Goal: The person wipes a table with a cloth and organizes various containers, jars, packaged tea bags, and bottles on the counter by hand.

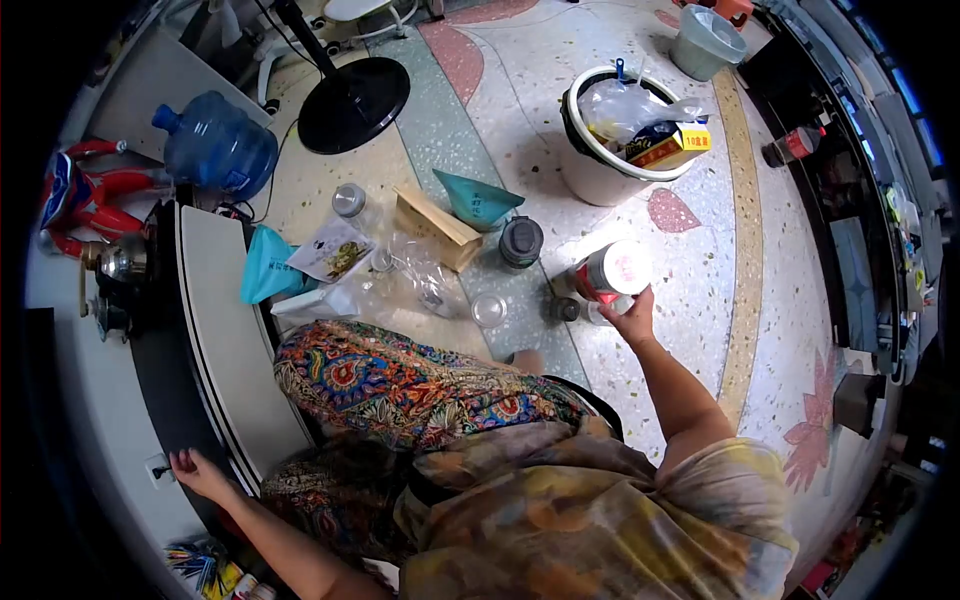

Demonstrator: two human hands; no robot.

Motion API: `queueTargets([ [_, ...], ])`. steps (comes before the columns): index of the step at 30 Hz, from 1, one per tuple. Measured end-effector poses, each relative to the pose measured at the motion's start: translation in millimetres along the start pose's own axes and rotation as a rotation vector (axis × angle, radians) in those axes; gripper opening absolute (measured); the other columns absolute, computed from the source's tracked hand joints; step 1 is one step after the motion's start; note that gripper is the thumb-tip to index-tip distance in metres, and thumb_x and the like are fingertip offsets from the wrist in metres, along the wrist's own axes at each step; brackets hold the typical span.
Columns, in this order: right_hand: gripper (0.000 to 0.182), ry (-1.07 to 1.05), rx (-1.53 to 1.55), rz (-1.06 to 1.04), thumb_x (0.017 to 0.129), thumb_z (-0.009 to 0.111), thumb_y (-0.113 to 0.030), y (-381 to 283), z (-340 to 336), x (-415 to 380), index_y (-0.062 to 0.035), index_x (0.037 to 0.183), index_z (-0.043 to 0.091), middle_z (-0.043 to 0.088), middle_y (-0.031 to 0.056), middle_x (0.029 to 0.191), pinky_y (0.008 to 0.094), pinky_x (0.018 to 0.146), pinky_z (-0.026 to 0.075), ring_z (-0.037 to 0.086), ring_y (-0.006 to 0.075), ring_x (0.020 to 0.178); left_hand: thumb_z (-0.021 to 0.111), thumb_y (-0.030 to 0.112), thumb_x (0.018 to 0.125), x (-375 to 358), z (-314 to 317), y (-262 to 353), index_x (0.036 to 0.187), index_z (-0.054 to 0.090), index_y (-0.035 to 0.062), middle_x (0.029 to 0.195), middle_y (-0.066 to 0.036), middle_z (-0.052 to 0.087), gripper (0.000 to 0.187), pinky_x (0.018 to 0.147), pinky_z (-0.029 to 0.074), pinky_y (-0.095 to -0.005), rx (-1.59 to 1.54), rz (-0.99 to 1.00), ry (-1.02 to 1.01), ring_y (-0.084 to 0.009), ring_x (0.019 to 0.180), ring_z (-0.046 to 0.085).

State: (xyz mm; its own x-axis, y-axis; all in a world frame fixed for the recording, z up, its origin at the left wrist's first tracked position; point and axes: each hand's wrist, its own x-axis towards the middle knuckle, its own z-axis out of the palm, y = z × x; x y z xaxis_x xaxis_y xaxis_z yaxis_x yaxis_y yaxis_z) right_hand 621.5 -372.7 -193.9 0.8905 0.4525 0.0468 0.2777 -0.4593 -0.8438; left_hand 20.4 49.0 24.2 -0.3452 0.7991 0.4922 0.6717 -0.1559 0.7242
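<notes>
My right hand (632, 320) is closed around the side of a canister (625, 268) with a white lid and a red-marked label, at or just above the floor. Beside it are a small dark-lidded jar (565, 309) and a larger dark-lidded container (521, 242). My left hand (203, 474) is off to the left, fingers loosely bent and apart, close to a wall socket (158, 470) with a black plug; I see nothing in it. In front of my knees lie a brown paper bag (437, 225), a teal pouch (476, 200), another teal pouch (267, 265) and a clear round container (489, 310).
A lined white bin (598, 182) holds plastic and a yellow box. Behind it is a grey bin (706, 45). A black round stand base (354, 104) and a blue water jug (220, 146) are at the upper left. A long low cabinet (225, 320) runs along my left.
</notes>
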Motion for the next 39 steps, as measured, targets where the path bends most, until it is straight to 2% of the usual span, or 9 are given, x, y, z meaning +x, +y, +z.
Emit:
queueTargets([
  [1, 0.091, 0.001, -0.162, -0.021, 0.043, 0.083, -0.015, 0.6, 1.6, 0.3, -0.0027, 0.119, 0.036, 0.046, 0.0156, 0.112, 0.0371, 0.092, 0.038, 0.046, 0.0314, 0.105, 0.057, 0.009, 0.081, 0.3, 1.6, 0.6, 0.121, 0.042, 0.0009, 0.103, -0.010, 0.053, 0.044, 0.087, 0.040, -0.0287, -0.020, 0.007, -0.007, -0.0177, 0.095, 0.051],
  [8, 0.096, 0.017, -0.173, -0.056, 0.043, 0.083, -0.018, 22.3, 25.1, 0.2, -0.0042, 0.124, 0.035, 0.035, 0.0177, 0.125, 0.0372, 0.096, 0.035, 0.038, 0.0350, 0.114, 0.057, 0.009, 0.081, 2.0, -7.0, -3.2, 0.122, 0.041, 0.0014, 0.104, -0.011, 0.053, 0.044, 0.086, 0.040, -0.0281, -0.033, 0.026, -0.035, -0.0183, 0.095, 0.051],
  [9, 0.090, 0.065, -0.256, -0.088, 0.048, 0.083, -0.020, 16.5, 25.5, -0.6, -0.0020, 0.121, 0.035, 0.042, 0.0140, 0.119, 0.0353, 0.094, 0.035, 0.043, 0.0286, 0.110, 0.057, 0.010, 0.081, -0.5, -6.8, 0.5, 0.122, 0.041, 0.0017, 0.105, -0.011, 0.053, 0.044, 0.086, 0.040, -0.0282, -0.041, 0.011, -0.041, -0.0183, 0.095, 0.051],
  [10, 0.090, 0.061, -0.254, -0.091, 0.048, 0.083, -0.020, 18.8, 27.6, -0.4, -0.0020, 0.121, 0.035, 0.042, 0.0140, 0.119, 0.0353, 0.094, 0.035, 0.043, 0.0286, 0.110, 0.057, 0.010, 0.082, -3.2, -6.9, 3.6, 0.122, 0.041, 0.0020, 0.105, -0.011, 0.053, 0.044, 0.086, 0.040, -0.0282, -0.049, -0.004, -0.048, -0.0183, 0.096, 0.051],
  [12, 0.095, 0.033, -0.127, 0.010, 0.045, 0.083, -0.018, 23.7, 31.4, 0.2, -0.0045, 0.125, 0.034, 0.029, 0.0198, 0.128, 0.0371, 0.100, 0.032, 0.035, 0.0361, 0.117, 0.057, 0.011, 0.082, -4.3, -7.9, 3.3, 0.122, 0.041, 0.0024, 0.105, -0.011, 0.052, 0.044, 0.087, 0.039, -0.0282, -0.040, -0.028, -0.042, -0.0182, 0.096, 0.051],
  [13, 0.096, 0.006, -0.183, 0.028, 0.047, 0.082, -0.020, 20.4, 30.6, 0.0, -0.0039, 0.127, 0.031, 0.029, 0.0202, 0.128, 0.0373, 0.100, 0.031, 0.034, 0.0368, 0.118, 0.057, 0.011, 0.082, -4.4, -8.4, 3.0, 0.122, 0.041, 0.0027, 0.105, -0.010, 0.052, 0.044, 0.087, 0.039, -0.0283, -0.033, -0.051, -0.041, -0.0182, 0.096, 0.050],
  [22, 0.100, 0.089, -0.179, -0.001, 0.049, 0.082, -0.021, 32.5, 42.6, -3.2, -0.0009, 0.129, 0.025, 0.029, 0.0203, 0.127, 0.0374, 0.101, 0.030, 0.034, 0.0364, 0.118, 0.056, 0.012, 0.082, -15.9, -9.9, 34.5, 0.123, 0.040, 0.0029, 0.105, -0.011, 0.052, 0.045, 0.089, 0.037, -0.0289, -0.124, -0.123, -0.056, -0.0177, 0.097, 0.050],
  [32, 0.103, 0.074, -0.158, -0.018, 0.048, 0.082, -0.021, 4.8, 25.1, -2.7, -0.0003, 0.129, 0.023, 0.027, 0.0214, 0.130, 0.0367, 0.100, 0.030, 0.034, 0.0364, 0.118, 0.057, 0.011, 0.083, -6.3, 3.1, 38.2, 0.123, 0.041, 0.0030, 0.102, -0.009, 0.054, 0.044, 0.088, 0.038, -0.0269, -0.136, -0.038, -0.095, -0.0159, 0.095, 0.050],
  [39, 0.091, 0.062, -0.071, -0.093, 0.046, 0.082, -0.021, 2.9, 19.0, 8.4, -0.0010, 0.122, 0.037, 0.042, 0.0182, 0.121, 0.0376, 0.096, 0.034, 0.040, 0.0352, 0.113, 0.056, 0.010, 0.083, -13.8, 9.5, 37.1, 0.122, 0.041, 0.0024, 0.102, -0.010, 0.054, 0.043, 0.089, 0.038, -0.0267, -0.188, -0.048, -0.121, -0.0162, 0.095, 0.050],
])
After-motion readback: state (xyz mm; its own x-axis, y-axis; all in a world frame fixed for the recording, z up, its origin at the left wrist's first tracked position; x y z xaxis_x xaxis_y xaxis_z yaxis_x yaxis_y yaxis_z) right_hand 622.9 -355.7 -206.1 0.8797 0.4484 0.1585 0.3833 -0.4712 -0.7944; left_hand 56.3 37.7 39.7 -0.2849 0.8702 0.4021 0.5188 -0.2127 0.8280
